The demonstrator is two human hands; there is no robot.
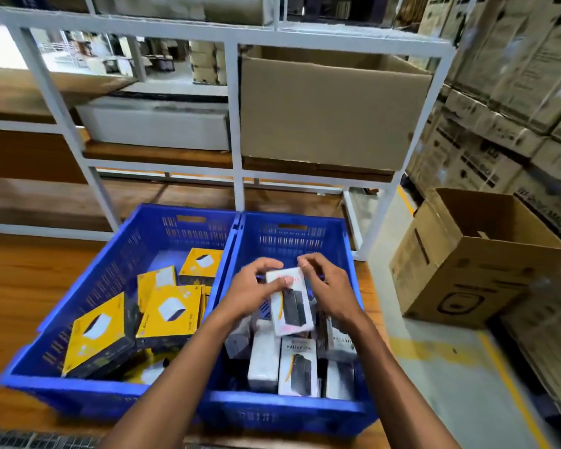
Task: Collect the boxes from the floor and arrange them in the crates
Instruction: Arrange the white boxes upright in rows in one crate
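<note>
both hands meet over the right blue crate [347, 254]: left hand [251, 293] grips a white box [290, 303] printed with a dark slab, right hand [329, 288] pinches its far corner. left blue crate [110, 270] holds yellow boxes [170, 311]. below, a white box reads "malley" [297, 367].

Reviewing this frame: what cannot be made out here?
Head view only:
- Floor boxes left to collect: none in frame.
- Right hand grip on the white box: blurred; left hand holds it.
- Right crate bottom: hidden under boxes and arms.
</note>
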